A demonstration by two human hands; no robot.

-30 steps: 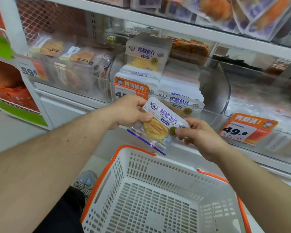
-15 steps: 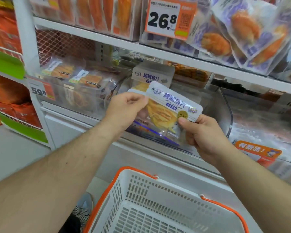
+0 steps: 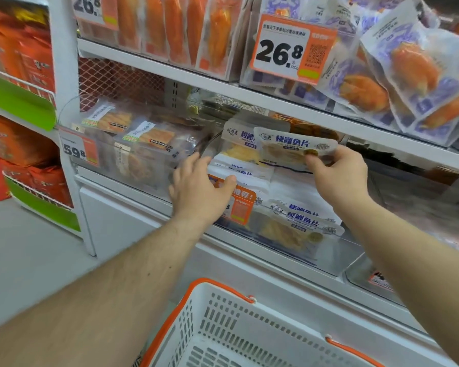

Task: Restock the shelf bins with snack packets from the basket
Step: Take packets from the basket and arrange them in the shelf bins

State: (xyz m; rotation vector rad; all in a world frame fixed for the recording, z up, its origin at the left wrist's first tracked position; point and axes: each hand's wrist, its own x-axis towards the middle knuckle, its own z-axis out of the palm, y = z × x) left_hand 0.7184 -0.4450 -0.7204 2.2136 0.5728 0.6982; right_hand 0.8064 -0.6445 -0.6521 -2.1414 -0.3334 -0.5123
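Two bare forearms reach from the lower frame toward a white shelf unit (image 3: 249,98) that fills the upper half, its top tier stacked with orange and purple packets behind a price tag (image 3: 293,50) reading 26.8. Below, at centre, a clear bin (image 3: 339,256) holds white packets with blue print, an orange label (image 3: 243,207) on its front. At the bottom edge sits a white basket (image 3: 223,327) with orange handles. The left hand (image 3: 199,186), fingers spread and holding nothing, lies against the bin's front beside the label. The right hand (image 3: 339,176) pinches a snack packet (image 3: 294,148) by its right corner, above the bin's stacked packets at centre frame.
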